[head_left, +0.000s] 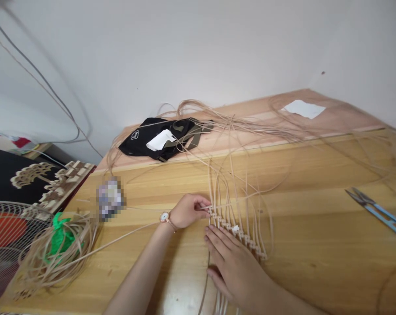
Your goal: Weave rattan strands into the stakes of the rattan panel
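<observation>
A narrow woven strip of pale rattan cane (249, 240) lies slantwise on the wooden table, with long loose strands running away from it on both sides. At its upper left end my left hand (187, 211), a watch on its wrist, pinches a cane strand between thumb and fingers. My right hand (232, 267) rests flat across the strands just below the weave, fingers stretched out and side by side. A small white scrap (235, 228) sits on the weave. From the left, a long strand passes behind my left forearm.
A coil of cane (37, 271) with a green plastic bag (60, 238) lies at the left, near a wire fan guard (4, 253). Blue-handled scissors (378, 212) lie at the right. Behind are a black bag (142, 142), loose cane (250, 124) and white paper (304, 108).
</observation>
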{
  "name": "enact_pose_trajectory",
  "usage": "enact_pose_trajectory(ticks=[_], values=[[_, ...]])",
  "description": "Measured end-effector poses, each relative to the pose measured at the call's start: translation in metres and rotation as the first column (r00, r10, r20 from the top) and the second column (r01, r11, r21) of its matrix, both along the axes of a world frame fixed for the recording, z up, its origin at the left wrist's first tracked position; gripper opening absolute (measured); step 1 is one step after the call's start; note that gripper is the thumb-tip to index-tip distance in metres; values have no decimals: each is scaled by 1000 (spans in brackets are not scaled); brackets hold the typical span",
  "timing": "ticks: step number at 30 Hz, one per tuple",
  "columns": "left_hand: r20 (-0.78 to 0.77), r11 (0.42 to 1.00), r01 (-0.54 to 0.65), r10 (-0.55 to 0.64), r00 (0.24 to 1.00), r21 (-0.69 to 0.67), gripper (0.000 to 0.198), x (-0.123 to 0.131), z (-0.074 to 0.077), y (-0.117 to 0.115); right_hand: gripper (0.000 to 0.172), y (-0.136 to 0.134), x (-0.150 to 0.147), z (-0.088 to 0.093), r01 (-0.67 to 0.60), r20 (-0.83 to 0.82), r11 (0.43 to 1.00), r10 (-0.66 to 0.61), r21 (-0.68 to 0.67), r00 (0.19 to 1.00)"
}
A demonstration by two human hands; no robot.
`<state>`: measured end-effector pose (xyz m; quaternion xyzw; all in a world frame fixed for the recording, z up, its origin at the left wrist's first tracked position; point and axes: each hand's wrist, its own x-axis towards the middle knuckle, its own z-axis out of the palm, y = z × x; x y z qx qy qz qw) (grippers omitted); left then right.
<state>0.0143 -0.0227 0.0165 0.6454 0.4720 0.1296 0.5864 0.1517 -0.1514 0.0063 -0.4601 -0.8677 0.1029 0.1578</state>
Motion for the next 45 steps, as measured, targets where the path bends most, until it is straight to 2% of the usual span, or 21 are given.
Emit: enact_pose_trajectory(ticks=[9, 16, 20, 27, 34, 38, 40, 42, 45], values=[[50, 999, 4, -2, 999, -39, 31, -4, -7, 5, 46, 0, -4, -1, 36, 14, 996, -38, 83, 999], [66, 993, 15, -8, 998, -113, 31, -2, -4, 8, 42, 9, -18, -7, 234, -5, 968, -235, 93, 972], [35, 997, 62, -61, 998, -55, 27, -1, -1, 8, 47, 10, -20, -15, 247, -9, 955, -249, 164, 969], [31, 983, 184, -184, 982, 21, 21, 2, 1, 7, 46, 7, -18, -14, 272, 20, 949, -279, 156, 960], [57, 985, 172, -172, 984, 5, 25, 1, -2, 5, 39, 4, -22, -18, 303, -68, 941, -296, 153, 953], [80, 991, 96, -88, 993, -97, 33, -1, -2, 2, 25, 15, -6, 1, 257, -229, 966, -244, 26, 942], [124, 989, 85, -70, 990, -120, 33, 0, 0, 0, 23, 33, 9, 16, 321, -308, 943, -333, -90, 891], [133, 990, 84, -69, 989, -114, 33, 0, 2, -1, 20, 55, 23, 27, 421, -253, 883, -464, -209, 849], [144, 995, 72, -62, 988, -72, 31, 1, 3, -2, 18, 87, 33, 34, 456, -144, 845, -506, -281, 850]])
